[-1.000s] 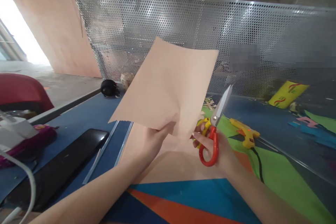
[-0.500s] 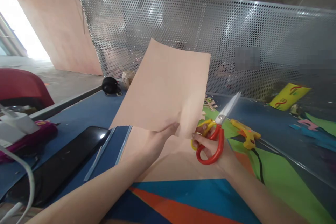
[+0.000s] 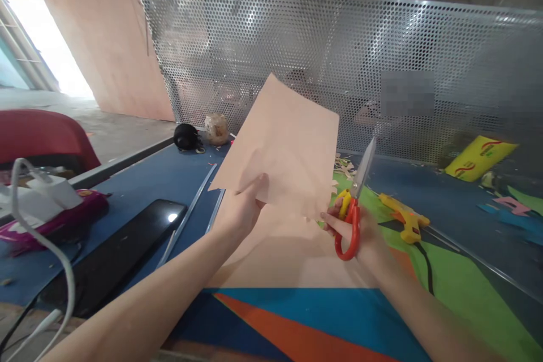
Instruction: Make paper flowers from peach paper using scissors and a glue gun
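Observation:
A pale peach sheet of paper [image 3: 292, 136] is raised and tilted in front of me. My left hand [image 3: 241, 209] grips its lower left part, thumb on the near face. In my right hand [image 3: 360, 223] are scissors [image 3: 365, 164] with one yellow and one red handle loop, blades together and pointing up. The fingertips of that hand are close to the sheet's lower right corner; I cannot tell if they touch it. Below lies another peach sheet [image 3: 297, 271], over blue paper [image 3: 305, 305] and orange paper [image 3: 271, 331].
A yellow glue gun [image 3: 407, 218] lies on green paper [image 3: 449, 271] at right. Beyond it is a yellow packet [image 3: 481, 157]. At left are a black phone [image 3: 114, 254], clear glue sticks [image 3: 190, 209] and a magenta power strip [image 3: 85, 212]. A perforated metal screen [image 3: 263, 28] borders the table.
The sheet has tilted, and its lower right has come away from the right hand's fingers or loosened. My left hand has shifted left and up. The scissors point more steeply upward.

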Action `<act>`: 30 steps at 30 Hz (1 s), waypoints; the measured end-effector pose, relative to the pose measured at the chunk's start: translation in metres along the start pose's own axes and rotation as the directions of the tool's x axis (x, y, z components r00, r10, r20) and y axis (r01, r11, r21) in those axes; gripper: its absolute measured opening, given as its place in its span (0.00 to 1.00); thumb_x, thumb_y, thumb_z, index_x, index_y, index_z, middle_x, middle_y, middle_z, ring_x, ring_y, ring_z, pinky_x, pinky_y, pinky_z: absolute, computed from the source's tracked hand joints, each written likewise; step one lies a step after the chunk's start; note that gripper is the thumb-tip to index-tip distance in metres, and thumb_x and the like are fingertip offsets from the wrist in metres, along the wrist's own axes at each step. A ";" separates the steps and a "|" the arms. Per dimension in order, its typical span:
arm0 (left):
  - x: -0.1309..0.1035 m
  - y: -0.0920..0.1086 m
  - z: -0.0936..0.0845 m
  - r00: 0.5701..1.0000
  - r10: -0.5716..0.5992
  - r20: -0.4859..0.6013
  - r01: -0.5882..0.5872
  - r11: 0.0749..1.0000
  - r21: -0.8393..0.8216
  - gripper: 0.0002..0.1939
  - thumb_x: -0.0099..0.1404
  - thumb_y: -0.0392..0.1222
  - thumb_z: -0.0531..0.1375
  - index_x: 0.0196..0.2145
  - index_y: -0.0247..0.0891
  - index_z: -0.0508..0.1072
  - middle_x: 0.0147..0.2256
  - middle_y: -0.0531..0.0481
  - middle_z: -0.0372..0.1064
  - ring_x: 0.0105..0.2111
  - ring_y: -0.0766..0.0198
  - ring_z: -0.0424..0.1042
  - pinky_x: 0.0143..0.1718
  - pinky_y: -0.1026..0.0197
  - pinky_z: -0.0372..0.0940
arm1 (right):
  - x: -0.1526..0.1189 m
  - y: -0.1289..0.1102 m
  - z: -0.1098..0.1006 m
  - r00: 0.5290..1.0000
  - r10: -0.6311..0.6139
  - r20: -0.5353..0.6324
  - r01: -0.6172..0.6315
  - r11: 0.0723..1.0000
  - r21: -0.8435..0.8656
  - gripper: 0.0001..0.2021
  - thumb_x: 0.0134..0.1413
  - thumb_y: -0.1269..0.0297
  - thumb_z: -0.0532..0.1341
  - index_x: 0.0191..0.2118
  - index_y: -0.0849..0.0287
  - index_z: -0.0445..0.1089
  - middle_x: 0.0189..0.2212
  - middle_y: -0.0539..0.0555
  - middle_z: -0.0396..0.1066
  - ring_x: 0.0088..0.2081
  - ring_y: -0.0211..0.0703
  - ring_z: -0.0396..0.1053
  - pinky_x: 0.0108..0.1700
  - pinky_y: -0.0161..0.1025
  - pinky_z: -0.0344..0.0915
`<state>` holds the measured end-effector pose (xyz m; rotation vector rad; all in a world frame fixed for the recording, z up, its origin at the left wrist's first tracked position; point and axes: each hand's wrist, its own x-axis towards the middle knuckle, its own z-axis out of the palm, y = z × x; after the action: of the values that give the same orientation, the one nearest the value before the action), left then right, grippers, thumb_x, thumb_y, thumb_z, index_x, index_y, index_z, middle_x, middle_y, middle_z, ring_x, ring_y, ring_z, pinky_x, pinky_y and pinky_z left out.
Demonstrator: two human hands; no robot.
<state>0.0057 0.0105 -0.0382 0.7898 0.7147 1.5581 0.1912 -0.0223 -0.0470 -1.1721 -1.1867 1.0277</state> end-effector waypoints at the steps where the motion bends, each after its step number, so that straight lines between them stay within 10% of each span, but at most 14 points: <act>1: 0.001 0.001 0.000 1.000 0.010 0.004 -0.010 1.000 -0.004 0.11 0.51 0.38 0.63 0.35 0.35 0.75 0.38 0.44 0.74 0.42 0.55 0.71 0.45 0.57 0.66 | 0.000 0.000 0.001 1.000 0.010 -0.006 -0.010 1.000 -0.008 0.18 0.30 0.62 0.69 0.22 0.53 0.56 0.19 0.46 0.62 0.17 0.40 0.65 0.17 0.38 0.62; 19: 0.002 0.015 0.004 0.994 0.103 -0.023 -0.104 0.994 -0.023 0.20 0.50 0.34 0.64 0.43 0.39 0.71 0.39 0.48 0.73 0.44 0.56 0.69 0.41 0.59 0.68 | -0.004 -0.009 -0.011 0.986 0.053 0.159 -0.001 0.951 -0.311 0.09 0.43 0.60 0.63 0.27 0.54 0.62 0.25 0.48 0.66 0.22 0.38 0.63 0.26 0.38 0.62; 25: 0.004 0.055 0.004 0.926 0.376 0.025 -0.376 0.926 -0.026 0.24 0.53 0.30 0.60 0.49 0.39 0.67 0.44 0.47 0.71 0.50 0.55 0.64 0.46 0.57 0.66 | 0.005 -0.015 -0.037 0.910 0.123 0.395 -0.047 0.979 -0.197 0.05 0.42 0.61 0.62 0.24 0.54 0.66 0.26 0.50 0.66 0.22 0.38 0.62 0.21 0.35 0.61; 30: 0.013 0.071 -0.008 0.887 0.445 0.122 -0.445 0.895 -0.029 0.29 0.55 0.27 0.58 0.54 0.43 0.61 0.45 0.49 0.70 0.50 0.57 0.65 0.46 0.56 0.66 | 0.000 -0.042 -0.053 0.834 0.362 0.417 -0.207 0.905 -0.372 0.08 0.44 0.57 0.61 0.26 0.56 0.69 0.32 0.53 0.68 0.37 0.46 0.67 0.38 0.37 0.67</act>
<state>-0.0428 0.0148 0.0159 1.0976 0.4557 1.8978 0.2428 -0.0340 -0.0055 -1.4249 -1.6429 1.4583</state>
